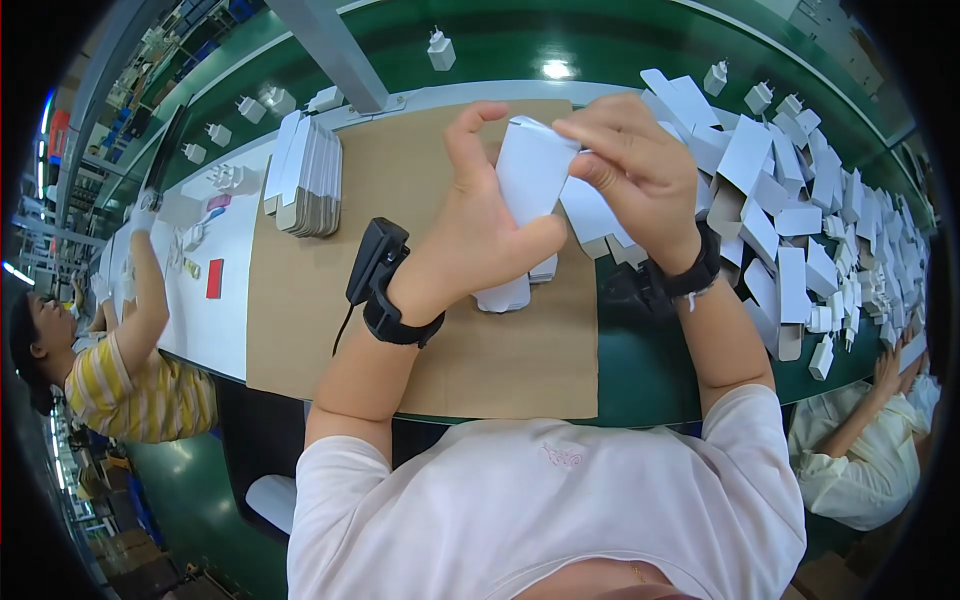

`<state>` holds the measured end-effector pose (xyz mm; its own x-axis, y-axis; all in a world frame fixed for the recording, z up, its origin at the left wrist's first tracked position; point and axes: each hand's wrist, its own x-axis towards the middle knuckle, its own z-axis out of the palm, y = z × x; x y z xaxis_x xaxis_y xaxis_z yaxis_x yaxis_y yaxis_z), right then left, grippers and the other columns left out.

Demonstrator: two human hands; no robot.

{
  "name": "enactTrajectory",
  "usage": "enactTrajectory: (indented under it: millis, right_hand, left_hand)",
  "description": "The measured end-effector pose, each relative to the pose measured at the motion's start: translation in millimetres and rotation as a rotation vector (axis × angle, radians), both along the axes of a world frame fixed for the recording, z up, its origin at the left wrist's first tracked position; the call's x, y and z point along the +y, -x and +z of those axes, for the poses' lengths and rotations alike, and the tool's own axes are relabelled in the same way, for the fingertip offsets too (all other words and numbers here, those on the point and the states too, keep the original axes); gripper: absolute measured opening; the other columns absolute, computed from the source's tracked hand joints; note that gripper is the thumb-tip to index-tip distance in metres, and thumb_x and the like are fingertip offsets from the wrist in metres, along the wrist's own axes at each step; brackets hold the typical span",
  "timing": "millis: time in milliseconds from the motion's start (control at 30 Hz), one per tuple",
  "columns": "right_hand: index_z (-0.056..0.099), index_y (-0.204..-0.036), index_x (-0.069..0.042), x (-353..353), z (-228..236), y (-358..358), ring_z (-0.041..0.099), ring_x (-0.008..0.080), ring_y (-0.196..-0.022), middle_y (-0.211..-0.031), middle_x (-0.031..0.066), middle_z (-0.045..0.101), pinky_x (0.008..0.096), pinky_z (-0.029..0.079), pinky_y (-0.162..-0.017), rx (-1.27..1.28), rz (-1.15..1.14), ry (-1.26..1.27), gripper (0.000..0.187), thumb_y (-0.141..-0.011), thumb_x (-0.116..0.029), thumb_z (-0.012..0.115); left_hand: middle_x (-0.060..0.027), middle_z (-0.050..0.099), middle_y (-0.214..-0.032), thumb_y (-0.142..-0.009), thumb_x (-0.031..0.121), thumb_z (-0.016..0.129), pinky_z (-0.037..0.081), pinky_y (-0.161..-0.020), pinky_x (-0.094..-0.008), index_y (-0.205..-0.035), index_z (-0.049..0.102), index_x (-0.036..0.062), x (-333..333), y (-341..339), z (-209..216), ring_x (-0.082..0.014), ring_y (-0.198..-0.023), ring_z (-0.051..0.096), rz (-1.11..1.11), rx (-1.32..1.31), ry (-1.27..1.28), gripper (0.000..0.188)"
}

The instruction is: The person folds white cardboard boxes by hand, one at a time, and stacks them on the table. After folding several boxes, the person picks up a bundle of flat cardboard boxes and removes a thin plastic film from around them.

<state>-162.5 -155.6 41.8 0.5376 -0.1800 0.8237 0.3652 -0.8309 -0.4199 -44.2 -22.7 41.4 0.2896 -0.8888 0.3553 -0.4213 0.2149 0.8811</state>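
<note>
A small white carton [530, 172] is held up over the work surface, tilted. My left hand [468, 235] grips its sides, with the index finger raised near the top edge. At the carton's upper right corner, my right hand [640, 170] pinches the edge between thumb and fingers. Below the hands, more white cartons [503, 297] lie on a brown cardboard sheet [430, 365], partly hidden by my left hand. Each wrist wears a black strap with a small device.
A neat stack of flattened cartons [312, 180] stands on the sheet's left. Loose open cartons [745, 155] and white plug adapters [822, 357] heap at the right. Several adapters sit on the green conveyor [530, 45]. A grey post [330, 50] rises behind. People work at both sides.
</note>
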Motion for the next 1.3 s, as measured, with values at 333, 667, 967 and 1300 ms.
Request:
enactTrajectory:
  millis: [333,667,967,1300]
  right_hand:
    - [0.067,-0.095,-0.001,-18,9,8,0.056,0.0220,-0.096,-0.104,0.0149,0.061,0.0315,0.046,-0.081,0.228,0.473,-0.467,0.026,-0.074,-0.016,0.071]
    - [0.068,-0.091,-0.001,-16,4,5,0.060,0.0181,-0.090,-0.108,0.0176,0.060,0.0251,0.050,-0.073,0.380,0.555,-0.717,0.020,-0.072,-0.005,0.070]
    - [0.068,-0.092,0.000,-16,9,8,0.060,0.0153,-0.086,-0.103,0.0162,0.063,0.0242,0.047,-0.074,0.395,0.447,-0.687,0.021,-0.072,-0.006,0.070]
    - [0.063,-0.082,-0.003,-38,-10,11,0.057,0.0105,-0.075,-0.080,0.0033,0.062,0.0245,0.045,-0.066,0.595,0.673,-0.562,0.027,-0.066,-0.019,0.077]
  left_hand:
    - [-0.0174,0.048,-0.100,-0.060,0.003,0.062,0.046,-0.071,-0.0413,-0.118,0.023,0.0082,1,-8,-7,-0.0373,-0.087,0.053,0.140,-0.497,0.281,0.070]
    - [-0.0171,0.048,-0.102,-0.058,0.001,0.060,0.046,-0.070,-0.0425,-0.116,0.029,0.0086,-1,-14,-11,-0.0382,-0.084,0.052,0.134,-0.508,0.232,0.066]
    - [-0.0178,0.046,-0.103,-0.059,0.002,0.059,0.045,-0.073,-0.0419,-0.115,0.032,0.0057,-10,-13,-19,-0.0378,-0.088,0.051,0.143,-0.393,0.269,0.063]
    - [-0.0201,0.041,-0.113,-0.062,0.014,0.060,0.036,-0.090,-0.0413,-0.119,0.039,-0.0024,3,-13,-26,-0.0364,-0.104,0.043,0.047,-0.884,0.054,0.063]
